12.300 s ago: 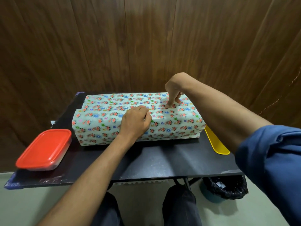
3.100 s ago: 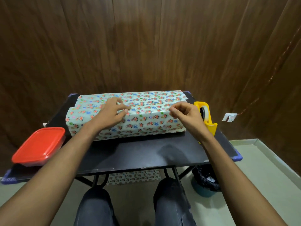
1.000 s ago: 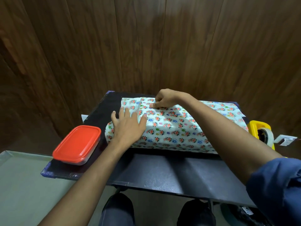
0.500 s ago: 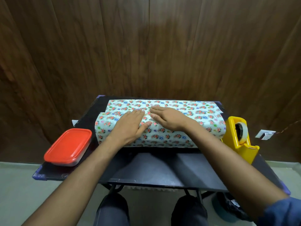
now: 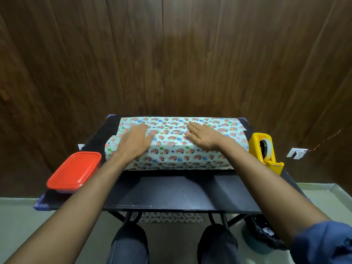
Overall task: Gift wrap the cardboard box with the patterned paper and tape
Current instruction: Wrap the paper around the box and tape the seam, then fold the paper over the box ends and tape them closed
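The box (image 5: 172, 147), covered in pale floral paper, lies lengthwise across the far half of the black table (image 5: 171, 191). My left hand (image 5: 136, 140) lies flat on its top toward the left end, fingers straight. My right hand (image 5: 202, 137) lies flat on the top right of centre, fingers pointing left. Loose paper sticks out past the box at both ends. A yellow tape dispenser (image 5: 265, 152) stands upright just right of the box, apart from my right forearm.
A red-lidded food container (image 5: 75, 171) sits at the table's left front corner. A dark wood wall rises right behind the table. A black-lined bin (image 5: 263, 234) stands on the floor at the right. A scrap of floral paper (image 5: 171, 217) lies under the table.
My hands, side by side near the middle of the box top half a second ago, have slid apart, the left toward the left end and the right toward the right.
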